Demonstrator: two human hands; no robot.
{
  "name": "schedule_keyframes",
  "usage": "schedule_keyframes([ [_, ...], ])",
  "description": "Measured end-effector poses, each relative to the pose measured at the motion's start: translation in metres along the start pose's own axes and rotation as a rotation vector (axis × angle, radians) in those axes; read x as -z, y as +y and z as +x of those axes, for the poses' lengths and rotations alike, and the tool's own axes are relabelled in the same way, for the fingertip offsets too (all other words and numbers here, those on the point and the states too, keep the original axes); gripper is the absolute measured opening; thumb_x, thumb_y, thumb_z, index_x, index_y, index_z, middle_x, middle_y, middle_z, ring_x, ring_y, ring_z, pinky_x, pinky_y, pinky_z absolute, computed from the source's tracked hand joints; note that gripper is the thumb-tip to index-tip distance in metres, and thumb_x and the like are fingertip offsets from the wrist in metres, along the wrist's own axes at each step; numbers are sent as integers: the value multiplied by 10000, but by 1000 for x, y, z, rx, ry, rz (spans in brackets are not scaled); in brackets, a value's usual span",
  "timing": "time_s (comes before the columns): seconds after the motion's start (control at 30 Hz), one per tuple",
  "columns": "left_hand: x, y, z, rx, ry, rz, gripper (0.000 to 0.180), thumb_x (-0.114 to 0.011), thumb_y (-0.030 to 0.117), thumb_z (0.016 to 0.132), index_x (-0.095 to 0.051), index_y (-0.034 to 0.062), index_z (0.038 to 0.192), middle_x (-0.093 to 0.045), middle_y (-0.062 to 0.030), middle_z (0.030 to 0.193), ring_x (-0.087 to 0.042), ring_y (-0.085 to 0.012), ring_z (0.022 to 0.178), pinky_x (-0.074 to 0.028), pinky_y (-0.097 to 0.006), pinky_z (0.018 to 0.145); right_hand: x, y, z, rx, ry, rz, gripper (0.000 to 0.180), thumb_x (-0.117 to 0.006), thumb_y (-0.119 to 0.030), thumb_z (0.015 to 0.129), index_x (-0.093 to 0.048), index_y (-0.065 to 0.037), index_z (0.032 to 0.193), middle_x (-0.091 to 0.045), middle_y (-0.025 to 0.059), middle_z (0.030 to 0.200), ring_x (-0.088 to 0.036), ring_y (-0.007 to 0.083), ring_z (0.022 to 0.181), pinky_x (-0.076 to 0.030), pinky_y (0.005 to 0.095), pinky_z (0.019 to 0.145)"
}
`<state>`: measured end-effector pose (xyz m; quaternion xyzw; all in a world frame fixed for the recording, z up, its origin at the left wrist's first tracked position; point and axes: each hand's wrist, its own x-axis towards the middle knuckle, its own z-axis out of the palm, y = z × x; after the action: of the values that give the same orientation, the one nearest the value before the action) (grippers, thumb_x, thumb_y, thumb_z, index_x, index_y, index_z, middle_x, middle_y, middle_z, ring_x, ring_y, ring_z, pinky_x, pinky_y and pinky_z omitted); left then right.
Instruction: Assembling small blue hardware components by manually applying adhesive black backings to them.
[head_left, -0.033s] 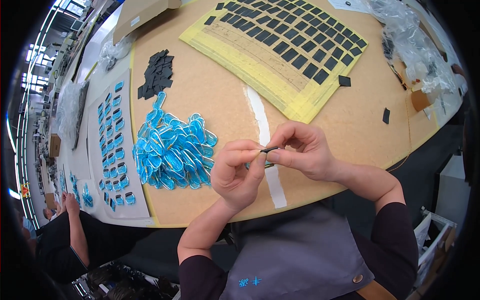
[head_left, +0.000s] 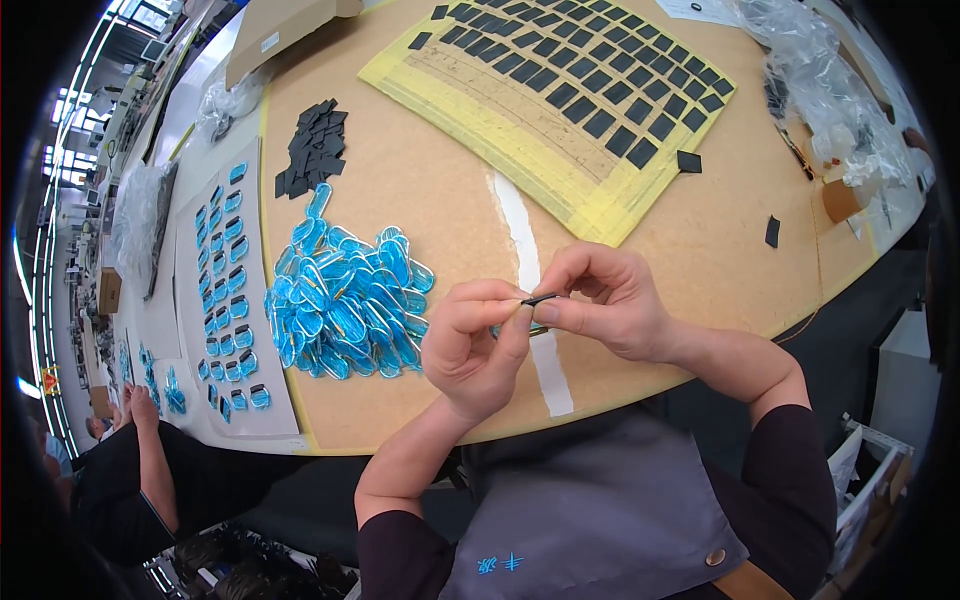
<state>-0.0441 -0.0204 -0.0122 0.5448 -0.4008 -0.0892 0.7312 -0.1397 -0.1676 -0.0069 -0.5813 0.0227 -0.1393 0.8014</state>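
Covering the person's front, a grey apron [head_left: 600, 510] is filling the nearest part of the view. Just beyond its upper edge, the left hand [head_left: 475, 345] and the right hand [head_left: 612, 305] are meeting above the near part of the table [head_left: 700, 270]. Both are pinching a thin black piece [head_left: 541, 299] between narrowed thumbs and fingertips, leaving hardly any gap; it is pointing roughly sideways between them. A blue piece [head_left: 538, 330] is partly showing beneath the fingers; whether it is joined to the black one, I cannot tell. A white strip [head_left: 515, 235] is running along the table behind and below the hands.

Left of the hands, a heap of pale-edged blue loops [head_left: 345, 295] is spreading on the table. Farther left, a grey sheet [head_left: 270, 425] is carrying rows of similar loops with black ends [head_left: 238, 279]; past it, a co-worker's forearm [head_left: 157, 470] is reaching toward the table. Behind the heap, a pile of black rectangles [head_left: 315, 150] is lying loose. Ahead of the hands, a yellow-edged board [head_left: 592, 205] is bearing more black rectangles in rows [head_left: 600, 123]; one stray rectangle [head_left: 689, 161] is resting just beside its right edge, and a second stray rectangle [head_left: 772, 231] is lying farther right. Toward the far edge, clear plastic [head_left: 815, 80] is bunching on the right and a cardboard box [head_left: 290, 35] is standing on the left.
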Motion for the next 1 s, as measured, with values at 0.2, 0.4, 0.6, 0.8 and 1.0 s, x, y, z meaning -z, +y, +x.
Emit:
schedule_keyframes([
  [0.2,-1,0,1,9,-7,-17,184,-648,-114,821,-584,-8,958,-621,-149,988,-606,-152,841,-501,-233,700,-1,0,0,-33,16,143,150,-659,21,869,-600,2,1006,-621,51,935,-606,92,865,-499,227,761],
  [0.4,7,-3,2,0,-83,26,237,-669,-114,807,-591,-10,1006,-624,-155,1025,-616,-162,875,-510,-245,715,1,-3,-1,-9,32,87,115,-641,11,885,-580,-2,981,-612,47,919,-595,80,843,-498,222,743],
  [0.6,8,-6,5,128,-23,-104,313,-695,-125,770,-597,-16,1046,-629,-153,1057,-626,-189,940,-509,-272,803,8,-7,3,10,103,90,106,-635,2,887,-565,-24,962,-599,31,889,-568,59,790,-471,206,683],
  [0.8,12,0,14,109,-86,-31,254,-693,-121,768,-615,-17,986,-643,-148,1018,-633,-191,916,-508,-270,794,9,-5,3,8,75,96,93,-651,-20,890,-602,-2,967,-614,16,880,-569,54,813,-473,209,715],
  [1.0,7,-1,11,126,-69,16,186,-690,-105,783,-626,-13,931,-650,-147,972,-633,-184,875,-506,-259,752,5,-7,3,-59,63,81,109,-637,-7,889,-558,-13,964,-578,13,879,-530,33,772,-420,179,656],
])
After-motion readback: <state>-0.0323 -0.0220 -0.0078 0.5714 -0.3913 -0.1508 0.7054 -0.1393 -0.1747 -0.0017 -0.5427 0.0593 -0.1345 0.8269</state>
